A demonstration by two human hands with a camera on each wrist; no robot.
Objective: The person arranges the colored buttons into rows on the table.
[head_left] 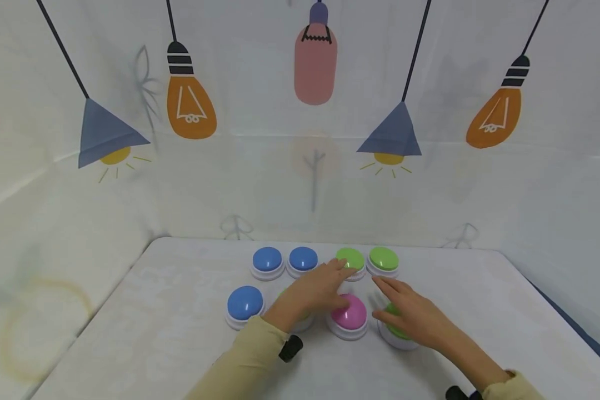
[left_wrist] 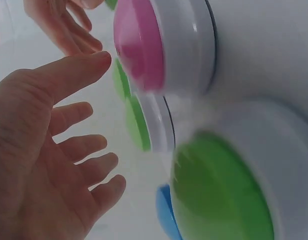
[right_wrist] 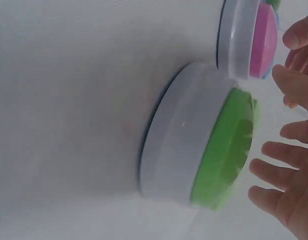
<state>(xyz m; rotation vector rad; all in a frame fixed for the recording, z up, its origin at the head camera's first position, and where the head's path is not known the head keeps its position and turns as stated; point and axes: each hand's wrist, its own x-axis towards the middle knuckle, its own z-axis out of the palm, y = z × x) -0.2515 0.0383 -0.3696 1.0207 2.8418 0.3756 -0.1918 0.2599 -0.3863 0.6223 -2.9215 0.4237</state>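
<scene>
My left hand and right hand hover, fingers wide, near a domed pink plastic button. The white desk's side edges lie well apart.

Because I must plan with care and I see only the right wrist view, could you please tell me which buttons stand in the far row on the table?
Observer: The head view shows two blue buttons at the left of that row and two green buttons at the right.
Operator: Thank you. And which button is at the left end of the near row?
Observer: A third blue button, to the left of the left hand.
Operator: Does this hand have something in its palm? I see only a part of it.
Observer: No, the left wrist view shows the palm with nothing in it.
</scene>
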